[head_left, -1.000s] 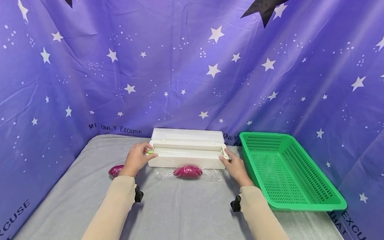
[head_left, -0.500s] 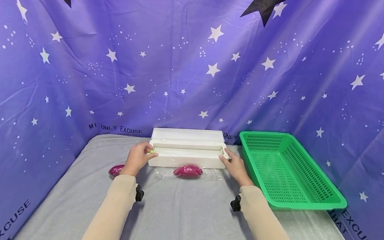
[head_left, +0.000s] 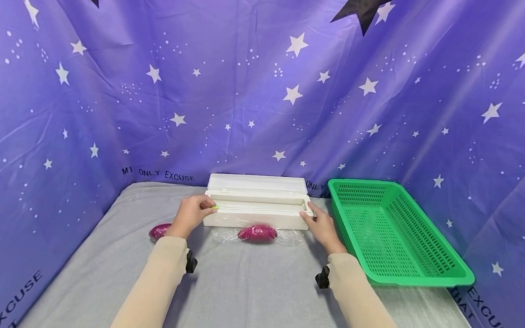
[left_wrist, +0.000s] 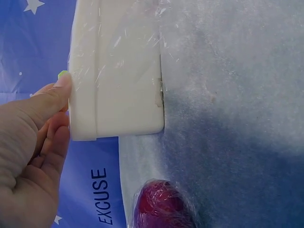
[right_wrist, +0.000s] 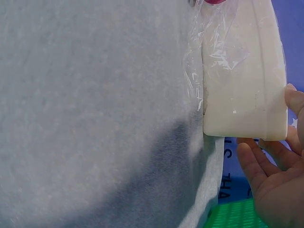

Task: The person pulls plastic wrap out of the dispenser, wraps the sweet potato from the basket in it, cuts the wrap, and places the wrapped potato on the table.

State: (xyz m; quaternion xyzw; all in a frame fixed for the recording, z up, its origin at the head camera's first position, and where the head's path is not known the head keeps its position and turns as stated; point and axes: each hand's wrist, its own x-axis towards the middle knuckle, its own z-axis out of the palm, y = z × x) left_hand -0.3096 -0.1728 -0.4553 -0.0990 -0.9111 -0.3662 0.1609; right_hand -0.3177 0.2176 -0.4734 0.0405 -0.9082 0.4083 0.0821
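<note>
A long white cling film dispenser (head_left: 286, 223) lies crosswise at the back of the table, its lid (head_left: 257, 183) raised behind it. At its left end my left hand (head_left: 191, 214) pinches a small yellow-green slide cutter (head_left: 215, 207) on the front top edge. The cutter's green tip (left_wrist: 62, 74) shows past the thumb in the left wrist view. My right hand (head_left: 323, 229) grips the dispenser's right end, thumb in front and fingers around the end. Clear film (head_left: 290, 237) runs down the front, with a shiny magenta oblong item (head_left: 258, 233) on it.
Beside my left wrist lies a second magenta item (left_wrist: 164, 209), wrapped in film and partly hidden in the head view. A green plastic basket (head_left: 417, 283) stands at the right. Grey cloth (head_left: 254, 294) covers the table, and a purple star-print curtain (head_left: 231, 92) hangs around it.
My left hand has shifted slightly right, and the yellow-green cutter has slid right along the dispenser's edge with it. My right hand stays at the right end.
</note>
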